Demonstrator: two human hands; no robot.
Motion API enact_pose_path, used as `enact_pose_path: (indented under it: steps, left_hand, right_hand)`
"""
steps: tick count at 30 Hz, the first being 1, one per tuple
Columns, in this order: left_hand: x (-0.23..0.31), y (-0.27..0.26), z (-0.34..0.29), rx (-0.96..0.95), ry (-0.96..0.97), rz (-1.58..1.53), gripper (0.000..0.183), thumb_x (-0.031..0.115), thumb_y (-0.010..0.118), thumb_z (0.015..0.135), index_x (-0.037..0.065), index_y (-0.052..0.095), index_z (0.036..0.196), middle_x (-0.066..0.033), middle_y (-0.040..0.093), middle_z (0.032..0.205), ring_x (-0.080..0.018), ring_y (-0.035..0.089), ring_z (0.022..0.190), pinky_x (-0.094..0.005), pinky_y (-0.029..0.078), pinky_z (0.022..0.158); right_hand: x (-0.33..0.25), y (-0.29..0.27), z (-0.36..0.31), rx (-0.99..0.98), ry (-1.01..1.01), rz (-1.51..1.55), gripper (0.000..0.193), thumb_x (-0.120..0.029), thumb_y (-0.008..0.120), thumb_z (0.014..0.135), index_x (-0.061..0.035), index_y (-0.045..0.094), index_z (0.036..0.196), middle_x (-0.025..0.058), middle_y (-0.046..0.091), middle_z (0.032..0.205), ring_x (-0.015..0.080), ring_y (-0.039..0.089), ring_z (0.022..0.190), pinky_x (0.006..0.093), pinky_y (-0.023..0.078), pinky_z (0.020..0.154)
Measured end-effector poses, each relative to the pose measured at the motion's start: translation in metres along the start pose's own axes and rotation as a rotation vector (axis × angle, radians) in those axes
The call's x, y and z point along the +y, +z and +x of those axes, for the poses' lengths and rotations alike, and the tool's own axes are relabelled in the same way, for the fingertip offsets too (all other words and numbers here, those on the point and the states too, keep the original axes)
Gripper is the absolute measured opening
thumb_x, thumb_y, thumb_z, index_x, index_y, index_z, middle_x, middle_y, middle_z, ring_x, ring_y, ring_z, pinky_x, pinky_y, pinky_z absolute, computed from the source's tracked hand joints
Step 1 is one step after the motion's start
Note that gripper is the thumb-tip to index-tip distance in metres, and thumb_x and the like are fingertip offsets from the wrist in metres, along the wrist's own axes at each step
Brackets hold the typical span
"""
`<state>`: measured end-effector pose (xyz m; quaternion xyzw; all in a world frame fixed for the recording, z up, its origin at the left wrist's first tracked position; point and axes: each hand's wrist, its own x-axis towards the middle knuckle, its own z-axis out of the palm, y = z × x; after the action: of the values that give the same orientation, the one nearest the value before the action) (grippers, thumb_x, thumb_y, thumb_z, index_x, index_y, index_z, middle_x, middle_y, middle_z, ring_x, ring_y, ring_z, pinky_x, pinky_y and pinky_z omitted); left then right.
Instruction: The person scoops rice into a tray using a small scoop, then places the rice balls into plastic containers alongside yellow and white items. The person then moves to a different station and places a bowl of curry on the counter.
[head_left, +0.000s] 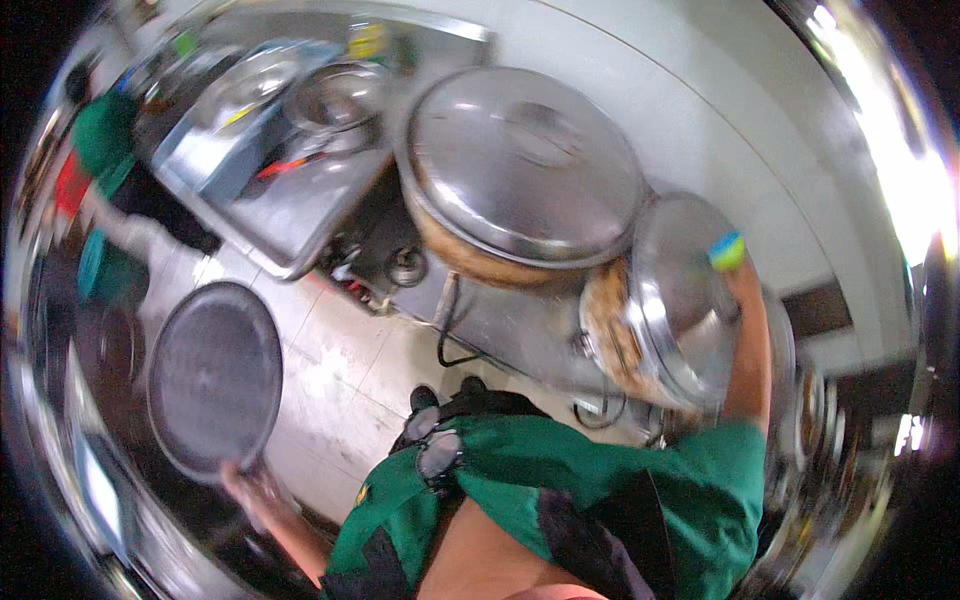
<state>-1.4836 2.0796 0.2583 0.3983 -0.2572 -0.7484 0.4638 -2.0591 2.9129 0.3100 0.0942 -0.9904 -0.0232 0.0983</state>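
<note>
At the left, my left hand [252,493] grips the lower rim of a round dark grey tray [215,380], which hangs tilted over the floor. My right arm reaches out to the right. Its hand [738,285] is closed around a small blue and yellow-green sponge [726,250], slightly blurred, in front of a lidded metal pot [680,300]. Whether the sponge touches the pot lid, I cannot tell. Left of that pot stands a larger pot with a domed metal lid [520,160] and brown-stained sides.
A steel counter [290,235] with a basin, a smaller metal pot [337,100] and a red-orange handled tool [290,164] is at the upper left. A person in green [105,140] stands beside it. A burner [406,265] shows near the large pot. Pale tiles [335,400] cover the floor.
</note>
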Motion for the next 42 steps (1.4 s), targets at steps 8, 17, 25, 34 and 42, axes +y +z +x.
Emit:
enact_pose_path:
  steps: [8,17,25,34,42]
  left_hand:
    - [-0.036,-0.025,-0.118,0.082,0.436,0.254,0.038,0.044,0.048,0.091,0.009,0.059,0.101,-0.0075,0.056,0.098,-0.02,0.054,0.091,-0.0386,0.046,0.083]
    - [-0.096,-0.097,-0.202,0.388,0.393,0.072,0.012,0.019,0.057,0.08,0.009,0.06,0.074,-0.0035,0.059,0.08,-0.0173,0.055,0.083,-0.0377,0.046,0.081]
    - [-0.035,-0.142,-0.235,0.473,0.186,-0.169,0.007,0.011,0.059,0.072,0.006,0.056,0.076,-0.0071,0.057,0.079,-0.0208,0.056,0.075,-0.0369,0.051,0.073]
    - [0.011,-0.091,-0.223,0.322,0.121,-0.076,0.012,0.013,0.06,0.068,0.008,0.048,0.07,-0.0045,0.05,0.073,-0.0216,0.053,0.067,-0.0332,0.047,0.064]
    - [-0.006,-0.028,-0.22,0.026,-0.092,-0.234,0.014,0.008,0.062,0.068,0.011,0.049,0.063,-0.0029,0.054,0.07,-0.0189,0.056,0.068,-0.0349,0.05,0.072]
  right_hand:
    - [-0.22,-0.007,0.288,0.116,-0.847,0.036,0.031,-0.02,0.055,0.086,-0.0045,0.06,0.112,0.0143,0.062,0.107,0.0275,0.057,0.101,0.0368,0.045,0.087]
    - [-0.454,-0.04,0.213,-0.245,-1.101,0.482,0.023,-0.02,0.063,0.081,-0.0036,0.061,0.097,0.0117,0.062,0.088,0.0247,0.057,0.081,0.0382,0.043,0.075]
    - [-0.404,-0.074,0.132,-0.528,-0.527,0.45,0.017,-0.021,0.058,0.082,-0.0056,0.057,0.075,0.0062,0.053,0.052,0.0159,0.051,0.043,0.0326,0.036,0.041]
    - [-0.344,-0.239,0.064,-0.228,-0.427,0.39,0.036,-0.019,0.066,0.075,0.0009,0.059,0.104,0.009,0.062,0.077,0.0158,0.057,0.063,0.0306,0.045,0.056]
    - [-0.17,-0.283,-0.012,-0.611,-0.172,0.161,0.03,-0.017,0.061,0.08,0.0014,0.059,0.103,0.0125,0.065,0.096,0.0198,0.062,0.085,0.0332,0.049,0.072]
